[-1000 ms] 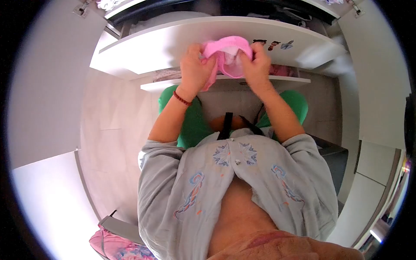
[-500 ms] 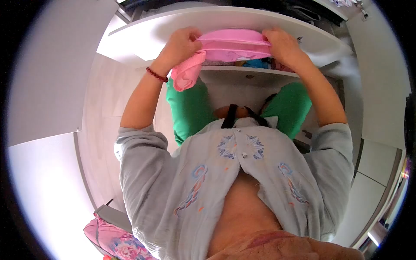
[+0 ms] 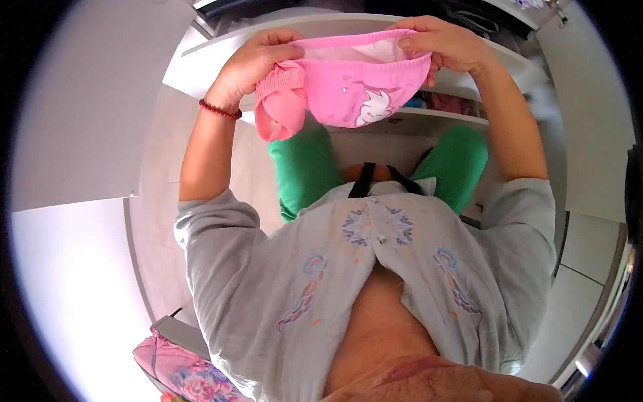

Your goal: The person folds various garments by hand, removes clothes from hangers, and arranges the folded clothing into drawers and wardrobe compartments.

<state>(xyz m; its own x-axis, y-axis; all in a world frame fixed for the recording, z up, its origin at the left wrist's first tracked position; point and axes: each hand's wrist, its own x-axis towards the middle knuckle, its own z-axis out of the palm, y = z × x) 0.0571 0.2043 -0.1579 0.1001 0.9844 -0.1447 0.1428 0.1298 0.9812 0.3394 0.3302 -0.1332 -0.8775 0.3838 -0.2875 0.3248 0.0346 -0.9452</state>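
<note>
A pair of pink underpants (image 3: 335, 90) with a white cartoon animal print hangs stretched by its waistband over the drawers. At the left end of the waistband, my left hand (image 3: 258, 60) pinches the fabric. A coral folded garment (image 3: 281, 104) with a gathered elastic edge hangs below that hand, apparently held in it too. My right hand (image 3: 449, 45) grips the other end of the waistband, thumb inside the opening. The waist opening faces up and shows the pale lining.
Behind the underpants an open white drawer (image 3: 201, 63) spans the cabinet, with dark items farther back. A lower drawer (image 3: 435, 119) holds coloured cloth. White cabinet doors (image 3: 74, 107) stand at both sides. A pink floral bag (image 3: 181, 372) is at the lower left.
Both hands have risen slightly and moved apart. The pink underpants, folded in a band before, now hang opened out with the print showing. The coral garment has moved slightly left.
</note>
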